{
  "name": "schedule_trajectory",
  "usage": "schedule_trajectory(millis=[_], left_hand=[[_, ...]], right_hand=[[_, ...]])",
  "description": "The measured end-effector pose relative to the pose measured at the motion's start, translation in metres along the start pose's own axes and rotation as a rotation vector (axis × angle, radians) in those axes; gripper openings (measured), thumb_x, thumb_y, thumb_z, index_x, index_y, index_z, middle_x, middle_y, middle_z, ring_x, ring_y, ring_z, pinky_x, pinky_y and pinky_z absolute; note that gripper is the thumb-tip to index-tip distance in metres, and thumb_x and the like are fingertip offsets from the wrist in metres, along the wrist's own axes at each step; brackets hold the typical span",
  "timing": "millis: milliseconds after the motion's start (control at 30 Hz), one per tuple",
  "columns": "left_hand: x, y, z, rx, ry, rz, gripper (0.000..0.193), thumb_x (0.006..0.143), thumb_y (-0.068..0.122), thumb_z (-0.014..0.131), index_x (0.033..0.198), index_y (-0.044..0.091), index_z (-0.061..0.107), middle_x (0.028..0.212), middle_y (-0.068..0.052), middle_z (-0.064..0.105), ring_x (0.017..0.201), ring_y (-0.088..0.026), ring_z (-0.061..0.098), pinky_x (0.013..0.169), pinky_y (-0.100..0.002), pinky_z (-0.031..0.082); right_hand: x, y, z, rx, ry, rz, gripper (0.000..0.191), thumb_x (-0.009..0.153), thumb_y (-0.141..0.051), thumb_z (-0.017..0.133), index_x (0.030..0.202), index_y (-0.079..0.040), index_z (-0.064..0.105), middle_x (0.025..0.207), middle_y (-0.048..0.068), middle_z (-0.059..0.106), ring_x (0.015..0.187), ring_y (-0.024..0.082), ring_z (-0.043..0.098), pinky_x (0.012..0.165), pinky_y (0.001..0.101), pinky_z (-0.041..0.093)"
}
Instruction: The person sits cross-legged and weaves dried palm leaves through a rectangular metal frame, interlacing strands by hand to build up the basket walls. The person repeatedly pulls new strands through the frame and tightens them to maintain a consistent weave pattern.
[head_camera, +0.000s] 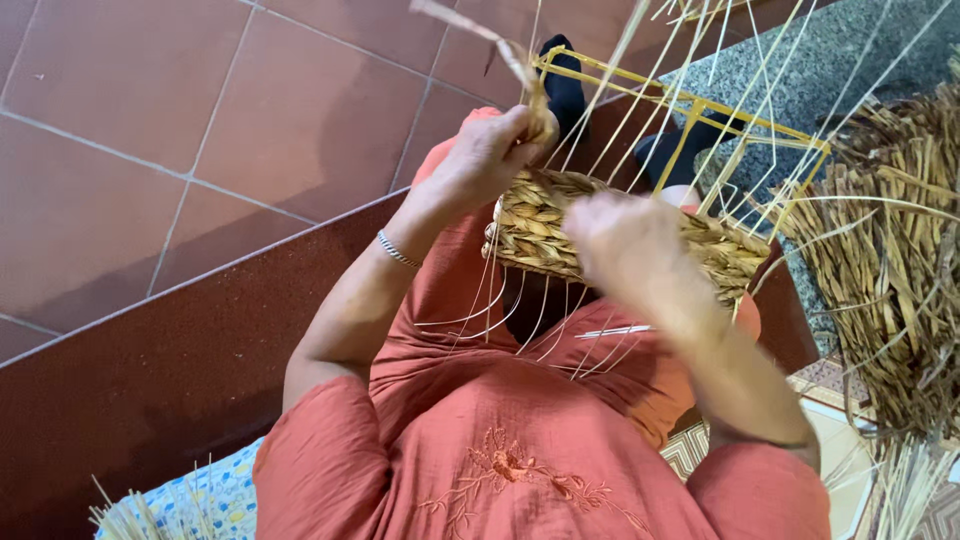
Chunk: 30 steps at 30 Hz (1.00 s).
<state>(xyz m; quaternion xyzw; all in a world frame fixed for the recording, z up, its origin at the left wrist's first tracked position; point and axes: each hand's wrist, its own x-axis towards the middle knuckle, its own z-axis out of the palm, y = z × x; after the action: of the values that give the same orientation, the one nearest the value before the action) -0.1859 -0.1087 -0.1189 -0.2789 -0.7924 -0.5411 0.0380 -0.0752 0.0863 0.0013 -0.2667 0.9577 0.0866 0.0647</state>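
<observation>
head view: left hand (490, 155) grips straw strand (520, 65).

— Any packages, labels, signs or screens in this view from the head camera?

— None. No box, bag or wrapper shows, no tag or sticker, no sign and no display anywhere in the frame.

— Nothing printed at all, then?

— Nothing that counts as a label or sign; no lettering can be made out on any surface.
</observation>
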Motion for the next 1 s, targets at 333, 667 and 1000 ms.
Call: schedule_trajectory(millis=[333, 667, 1000], left_hand=[[0.002, -0.005, 0.030, -0.197, 0.022, -0.279, 0.024, 0.088, 0.003, 0.060, 0.111, 0.006, 0.056, 0.077, -0.017, 0.069, 0.074, -0.036, 0.071, 0.068, -0.047, 0.054], [-0.006, 0.012, 0.028, 0.130, 0.088, 0.250, 0.022, 0.073, 0.001, 0.066, 0.095, 0.004, 0.064, 0.096, -0.017, 0.070, 0.094, -0.042, 0.063, 0.082, -0.049, 0.052], [-0.016, 0.018, 0.025, -0.001, 0.227, 0.190, 0.019, 0.089, -0.002, 0.072, 0.106, 0.003, 0.067, 0.098, -0.011, 0.071, 0.090, -0.030, 0.067, 0.081, -0.040, 0.054]], right_hand=[[0.022, 0.039, 0.057, 0.900, 0.441, 0.294, 0.015, 0.100, -0.007, 0.064, 0.111, -0.007, 0.073, 0.097, 0.010, 0.076, 0.084, 0.018, 0.075, 0.073, 0.0302, 0.059], [0.059, 0.016, 0.012, 0.548, 0.777, -0.165, 0.036, 0.085, 0.012, 0.068, 0.116, -0.005, 0.066, 0.121, 0.013, 0.069, 0.113, 0.031, 0.067, 0.097, 0.0394, 0.057], [0.061, 0.034, -0.001, -0.176, 0.489, -0.154, 0.014, 0.085, -0.023, 0.077, 0.085, -0.010, 0.072, 0.091, 0.004, 0.071, 0.110, 0.027, 0.058, 0.097, 0.0422, 0.040]])
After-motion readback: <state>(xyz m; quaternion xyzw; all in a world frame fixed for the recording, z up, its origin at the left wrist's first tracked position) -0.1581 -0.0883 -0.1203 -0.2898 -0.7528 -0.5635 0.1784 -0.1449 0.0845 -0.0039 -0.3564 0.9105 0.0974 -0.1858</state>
